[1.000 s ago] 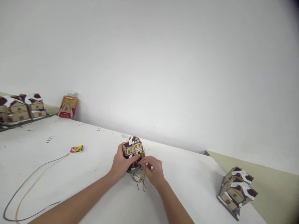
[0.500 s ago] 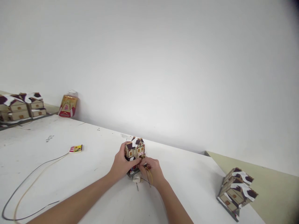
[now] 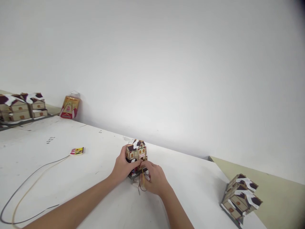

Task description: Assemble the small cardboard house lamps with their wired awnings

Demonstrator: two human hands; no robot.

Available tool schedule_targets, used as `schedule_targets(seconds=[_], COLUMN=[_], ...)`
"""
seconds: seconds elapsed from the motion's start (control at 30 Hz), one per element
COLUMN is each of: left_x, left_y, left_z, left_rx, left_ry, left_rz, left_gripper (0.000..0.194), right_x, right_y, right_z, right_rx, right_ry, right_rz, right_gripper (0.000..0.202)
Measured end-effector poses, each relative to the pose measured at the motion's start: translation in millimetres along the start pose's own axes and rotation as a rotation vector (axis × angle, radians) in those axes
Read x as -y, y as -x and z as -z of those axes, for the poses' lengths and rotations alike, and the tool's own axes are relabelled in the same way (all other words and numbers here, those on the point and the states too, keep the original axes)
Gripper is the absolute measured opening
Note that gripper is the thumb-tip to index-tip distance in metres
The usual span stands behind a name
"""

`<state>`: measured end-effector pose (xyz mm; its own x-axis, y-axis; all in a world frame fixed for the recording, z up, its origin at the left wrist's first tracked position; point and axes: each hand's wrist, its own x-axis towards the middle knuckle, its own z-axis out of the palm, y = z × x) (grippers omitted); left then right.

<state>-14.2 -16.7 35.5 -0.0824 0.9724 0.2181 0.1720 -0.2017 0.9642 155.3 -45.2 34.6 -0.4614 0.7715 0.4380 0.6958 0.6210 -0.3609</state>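
A small model house with a snowy dark roof stands on the white table in the middle of the head view. My left hand grips it from the left, with the thumb across its lower front. At its lower right corner is my right hand, fingers bent. A yellow wire and a dark wire hang by the right fingertips; whether the fingers pinch them is too small to tell. Below the house's base lies a whitish piece, partly hidden by the right hand.
A colourful tag with long dark and cream wires lies on the table at the left. More model houses stand at the far left and right. A bottle stands near the wall.
My right hand has turned and shifted slightly left, its fingers now more spread beneath the house's corner. The yellow and dark wires have swung left. The house has shifted slightly left in view.
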Motion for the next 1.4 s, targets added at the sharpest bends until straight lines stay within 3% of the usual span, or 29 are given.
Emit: schedule_targets(seconds=[0.1,0.37,0.57,0.77,1.07,1.4], left_x=[0,4,3,5,3,6], left_y=[0,-3,-1,-2,-2,-3], left_z=[-0.3,-0.9,-3.9,-5.6,-6.5,-6.3], left_rx=[-0.014,-0.027,-0.037,-0.054,-0.064,-0.071], left_ry=[0.011,0.031,0.057,0.042,0.037,0.035], left_rz=[-0.002,0.01,0.076,0.095,0.12,0.129], left_gripper=[0.065,0.064,0.066,0.066,0.066,0.07], right_x=[1,10,13,9,4,-12], right_y=[1,-8,-9,-8,-7,-5], right_z=[-4,-18,-30,-34,-40,-47], right_rx=[0.034,0.139,0.051,0.024,-0.089,-0.273], right_ry=[0.068,0.309,0.443,0.503,0.575,0.62], right_rz=[-0.035,-0.247,-0.301,-0.282,-0.225,-0.029], right_gripper=[0.037,0.034,0.028,0.033,0.02,0.017])
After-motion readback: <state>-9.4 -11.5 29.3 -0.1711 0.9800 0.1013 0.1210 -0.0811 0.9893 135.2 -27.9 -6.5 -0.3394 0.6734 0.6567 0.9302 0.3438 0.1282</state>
